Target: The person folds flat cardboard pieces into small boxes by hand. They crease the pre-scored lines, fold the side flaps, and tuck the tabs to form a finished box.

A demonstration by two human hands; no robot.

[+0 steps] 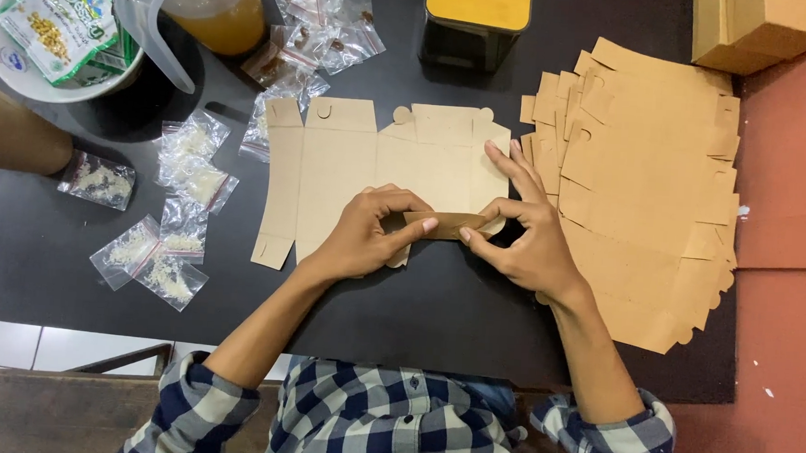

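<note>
A flat brown cardboard box blank [351, 169] lies unfolded on the black table [435, 311] in front of me. My left hand [366, 234] and my right hand [522, 233] both pinch its near bottom flap [444, 223], which is folded up between my fingertips. The right index finger stretches out over the blank's right panel. A fanned stack of the same flat blanks [644, 184] lies just right of my right hand.
Several small clear bags of white grains [168, 233] lie left of the blank, more little bags [317, 29] at the back. A bowl holding a green packet [60, 25], a jug of orange liquid [208, 5], a yellow-topped tin [476, 19], a brown tube [8, 132] and a cardboard box [758, 29] surround them.
</note>
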